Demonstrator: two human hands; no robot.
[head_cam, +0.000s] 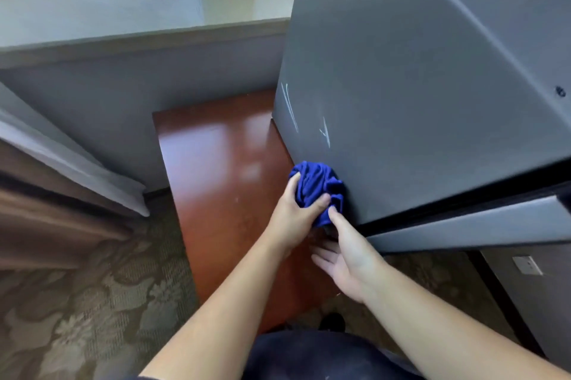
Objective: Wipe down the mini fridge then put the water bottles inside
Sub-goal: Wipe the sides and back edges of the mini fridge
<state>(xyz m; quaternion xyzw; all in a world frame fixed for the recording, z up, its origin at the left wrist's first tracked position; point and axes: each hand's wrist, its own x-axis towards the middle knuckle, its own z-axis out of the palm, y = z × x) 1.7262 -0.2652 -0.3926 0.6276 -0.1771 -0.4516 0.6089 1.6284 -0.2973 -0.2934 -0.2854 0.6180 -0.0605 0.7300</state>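
The grey mini fridge (pixel 417 86) fills the right half of the view, its left side panel facing me with white scratch marks low on it. A bunched blue cloth (pixel 318 185) presses against the panel's lower front corner. My left hand (pixel 293 216) is closed around the cloth. My right hand (pixel 346 259) hangs just below and to the right of the cloth, fingers spread, with one fingertip touching the cloth's lower edge. No water bottles are visible.
The fridge stands on a reddish-brown wooden cabinet top (pixel 222 182). A pale windowsill (pixel 139 9) runs along the back with small objects on it. A curtain (pixel 61 194) hangs at the left. Patterned carpet (pixel 92 302) covers the floor. My dark trousers show at the bottom.
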